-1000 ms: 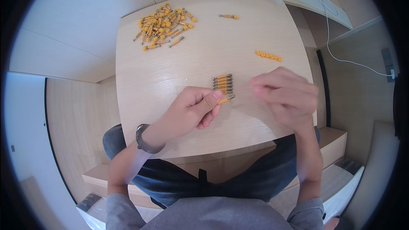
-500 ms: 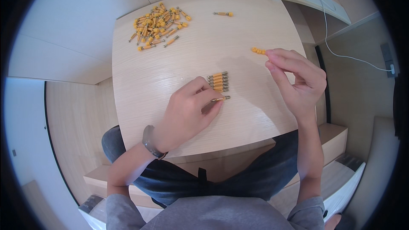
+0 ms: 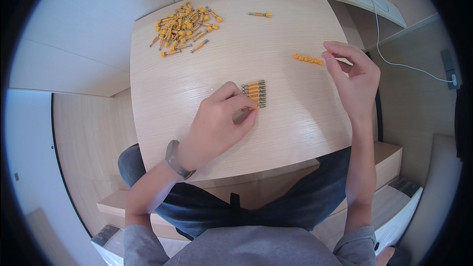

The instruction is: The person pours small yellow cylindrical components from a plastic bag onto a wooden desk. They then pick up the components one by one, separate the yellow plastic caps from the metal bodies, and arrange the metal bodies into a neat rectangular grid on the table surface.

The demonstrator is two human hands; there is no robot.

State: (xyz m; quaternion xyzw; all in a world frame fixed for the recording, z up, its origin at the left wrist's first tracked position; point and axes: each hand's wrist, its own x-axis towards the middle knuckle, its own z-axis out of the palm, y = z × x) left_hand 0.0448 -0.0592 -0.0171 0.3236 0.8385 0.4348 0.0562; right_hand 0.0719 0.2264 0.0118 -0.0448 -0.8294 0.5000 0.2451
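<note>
My left hand [image 3: 220, 113] is closed, thumb and forefinger pinching a connecting bolt with an orange sleeve [image 3: 250, 109] at the near end of a tight row of like bolts [image 3: 255, 91]. The row's bolts lie side by side with their metal ends pointing right; my fingers hide part of the lowest ones. To the right, my right hand [image 3: 355, 71] hovers with thumb and forefinger slightly apart, and no held thing shows between them. Just left of its fingertips lies a line of small yellow caps [image 3: 308, 59], touching one another on the table.
A heap of capped bolts [image 3: 185, 27] spreads over the far left of the wooden table [image 3: 236, 54]. One more capped bolt [image 3: 259, 15] lies alone at the far side. Beyond the right edge a white cable [image 3: 394, 61] runs to a wall socket [image 3: 451, 76].
My right hand has drawn back from the caps, and the line's right end now shows. My left hand has brought its bolt up against the near end of the row.
</note>
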